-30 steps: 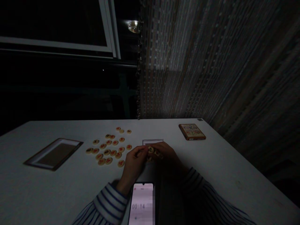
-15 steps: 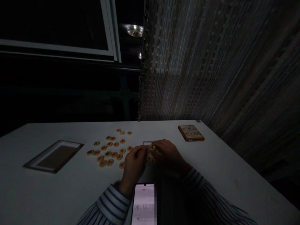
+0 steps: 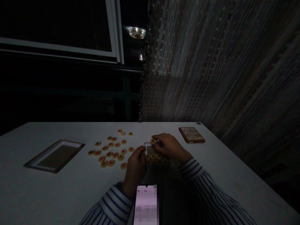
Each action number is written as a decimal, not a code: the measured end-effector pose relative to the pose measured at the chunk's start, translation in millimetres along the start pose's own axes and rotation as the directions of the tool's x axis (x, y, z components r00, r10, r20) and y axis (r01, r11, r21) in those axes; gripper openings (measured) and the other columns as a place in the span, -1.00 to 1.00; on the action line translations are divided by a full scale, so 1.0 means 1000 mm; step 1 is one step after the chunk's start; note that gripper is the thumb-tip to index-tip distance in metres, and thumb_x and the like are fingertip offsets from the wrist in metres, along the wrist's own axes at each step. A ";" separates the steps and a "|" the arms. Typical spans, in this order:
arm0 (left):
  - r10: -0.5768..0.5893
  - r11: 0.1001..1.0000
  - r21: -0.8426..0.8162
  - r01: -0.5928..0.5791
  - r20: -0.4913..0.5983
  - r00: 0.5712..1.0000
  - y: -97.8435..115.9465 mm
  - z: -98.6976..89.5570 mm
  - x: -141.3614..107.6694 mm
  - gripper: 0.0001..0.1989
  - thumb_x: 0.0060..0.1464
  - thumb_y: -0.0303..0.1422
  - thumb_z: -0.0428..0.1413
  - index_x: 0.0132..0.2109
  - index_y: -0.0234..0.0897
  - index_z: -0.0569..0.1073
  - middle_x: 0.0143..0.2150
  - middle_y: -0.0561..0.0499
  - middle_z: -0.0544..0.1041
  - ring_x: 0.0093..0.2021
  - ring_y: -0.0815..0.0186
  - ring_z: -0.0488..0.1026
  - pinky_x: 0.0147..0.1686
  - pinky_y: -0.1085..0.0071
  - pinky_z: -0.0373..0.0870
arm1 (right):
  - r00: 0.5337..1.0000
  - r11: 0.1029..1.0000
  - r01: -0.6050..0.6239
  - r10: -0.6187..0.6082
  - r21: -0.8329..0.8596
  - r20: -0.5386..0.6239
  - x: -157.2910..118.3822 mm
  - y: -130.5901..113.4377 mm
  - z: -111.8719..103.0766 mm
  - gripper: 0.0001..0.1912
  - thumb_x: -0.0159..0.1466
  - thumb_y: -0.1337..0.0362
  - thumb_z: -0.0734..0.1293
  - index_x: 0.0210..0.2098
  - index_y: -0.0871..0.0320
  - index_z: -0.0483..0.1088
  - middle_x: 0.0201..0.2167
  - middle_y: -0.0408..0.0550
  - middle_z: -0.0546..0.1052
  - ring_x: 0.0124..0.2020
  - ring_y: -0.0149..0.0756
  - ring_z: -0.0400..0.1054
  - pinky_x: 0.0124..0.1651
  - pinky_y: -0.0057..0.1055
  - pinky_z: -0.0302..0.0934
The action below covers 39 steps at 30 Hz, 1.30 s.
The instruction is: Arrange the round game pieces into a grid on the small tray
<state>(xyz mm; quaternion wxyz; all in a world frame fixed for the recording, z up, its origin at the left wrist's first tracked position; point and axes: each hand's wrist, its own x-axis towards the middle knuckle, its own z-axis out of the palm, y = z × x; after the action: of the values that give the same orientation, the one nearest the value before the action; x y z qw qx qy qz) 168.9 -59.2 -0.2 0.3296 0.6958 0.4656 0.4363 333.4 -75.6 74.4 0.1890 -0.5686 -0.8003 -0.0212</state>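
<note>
In my right hand (image 3: 172, 147) a round Chinese chess piece (image 3: 153, 141) with a dark character is pinched between thumb and fingers, above the far end of a small open box (image 3: 148, 144). Rows of chess pieces (image 3: 153, 156) with dark characters lie in the near part of that box, and its brown bottom shows behind them. My left hand (image 3: 135, 167) is closed at the box's left edge, its fingers curled against the wall. Left of it, several loose chess pieces (image 3: 111, 163), mostly with red characters, are scattered on the white table (image 3: 77, 193).
At the left lies an open shallow tray or lid (image 3: 57, 156) with a brown inside. A closed printed box (image 3: 191, 135) is at the back right. A lit phone (image 3: 145, 203) showing a timer is in front of me. A string curtain (image 3: 182, 62) hangs behind the table.
My right hand has moved back and lifted slightly with the chess piece, uncovering the rows in the box. My left hand has shifted a little toward me at the box's left edge.
</note>
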 end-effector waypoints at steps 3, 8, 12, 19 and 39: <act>0.001 1.000 0.031 -0.001 0.019 1.000 0.002 0.000 -0.002 -0.65 0.02 -0.50 -0.12 -0.06 -0.36 0.39 -0.06 -0.12 0.46 -0.03 0.27 0.37 0.00 0.31 0.26 | 0.998 0.998 0.012 -0.008 -0.069 0.056 0.006 0.001 0.000 -0.65 0.20 0.20 0.18 -0.04 0.17 0.31 -0.12 0.01 0.45 -0.09 -0.27 0.28 -0.03 -0.36 0.04; -0.020 0.999 0.046 0.017 0.059 0.998 0.003 -0.001 -0.003 -0.64 0.01 -0.51 -0.13 -0.05 -0.37 0.38 -0.06 -0.12 0.47 -0.04 0.27 0.38 -0.02 0.33 0.28 | 0.987 0.986 0.004 0.023 -0.166 0.162 0.015 0.004 0.003 -0.65 0.21 0.17 0.15 -0.06 0.15 0.32 -0.18 0.02 0.47 -0.14 -0.24 0.31 -0.10 -0.38 0.05; -0.028 0.999 0.042 0.025 0.073 0.997 0.003 0.000 -0.002 -0.64 0.00 -0.52 -0.12 -0.05 -0.34 0.38 -0.07 -0.09 0.48 -0.07 0.28 0.40 -0.05 0.34 0.30 | 0.969 0.980 0.012 0.037 -0.197 0.243 0.018 0.007 0.008 -0.66 0.21 0.15 0.14 -0.12 0.14 0.36 -0.21 0.02 0.48 -0.16 -0.22 0.32 -0.15 -0.40 0.06; -0.028 0.998 0.053 0.023 0.101 0.995 -0.002 0.000 -0.003 -0.64 0.01 -0.51 -0.13 -0.05 -0.32 0.39 -0.07 -0.09 0.48 -0.08 0.27 0.41 -0.08 0.32 0.32 | 0.949 0.980 0.038 0.026 -0.195 0.313 0.018 0.008 0.013 -0.68 0.22 0.18 0.13 -0.17 0.15 0.40 -0.22 0.03 0.48 -0.17 -0.24 0.31 -0.17 -0.42 0.07; -0.027 0.997 0.078 0.019 0.096 0.995 -0.002 0.000 -0.004 -0.65 -0.01 -0.54 -0.11 -0.08 -0.32 0.40 -0.12 -0.09 0.50 -0.10 0.27 0.41 -0.09 0.32 0.32 | 0.920 0.969 0.094 0.003 -0.229 0.393 0.017 0.011 0.022 -0.74 0.21 0.23 0.15 -0.20 0.14 0.41 -0.25 0.01 0.49 -0.18 -0.25 0.32 -0.20 -0.40 0.07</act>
<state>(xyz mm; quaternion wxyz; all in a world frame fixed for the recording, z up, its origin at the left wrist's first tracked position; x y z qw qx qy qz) 167.2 -61.8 -3.3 0.3300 0.7230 0.4733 0.3799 332.3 -51.4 57.5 -0.0458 -0.5612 -0.8263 -0.0097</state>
